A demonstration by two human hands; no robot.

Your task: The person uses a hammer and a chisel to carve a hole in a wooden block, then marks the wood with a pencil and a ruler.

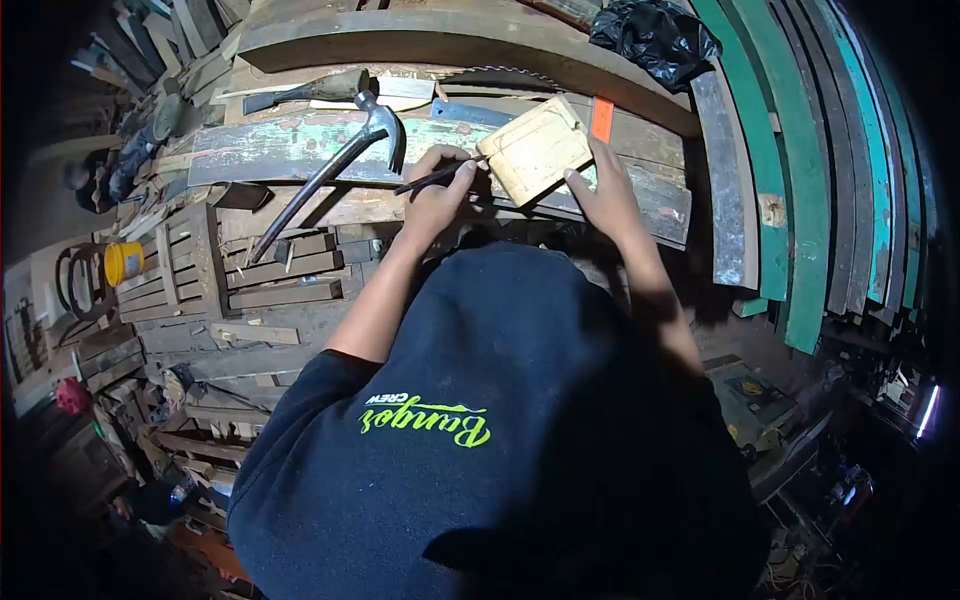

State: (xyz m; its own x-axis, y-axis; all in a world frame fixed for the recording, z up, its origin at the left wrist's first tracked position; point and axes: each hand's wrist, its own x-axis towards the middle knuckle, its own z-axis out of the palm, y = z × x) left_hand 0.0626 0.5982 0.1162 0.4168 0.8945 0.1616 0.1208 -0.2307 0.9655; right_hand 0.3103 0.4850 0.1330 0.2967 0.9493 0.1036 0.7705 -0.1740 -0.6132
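My left hand [437,196] is closed around a dark pencil [425,181], its thin end against the left edge of a pale wooden block [537,150]. The block is held tilted above the bench, with lines visible on its face. My right hand [607,193] grips the block's right side, thumb on the near face and fingers along the edge. Left of my left hand, a claw hammer [330,168] lies with its head toward the far side. A chisel [310,92] with a thick handle rests beyond it.
The worn plank bench [270,150] holds a blue-grey flat strip [470,113] and an orange piece [601,119]. A curved beam [450,38] runs behind. A black plastic bag [655,42] sits at the back right. Green boards [800,200] stand right; a yellow bucket [124,263] is left.
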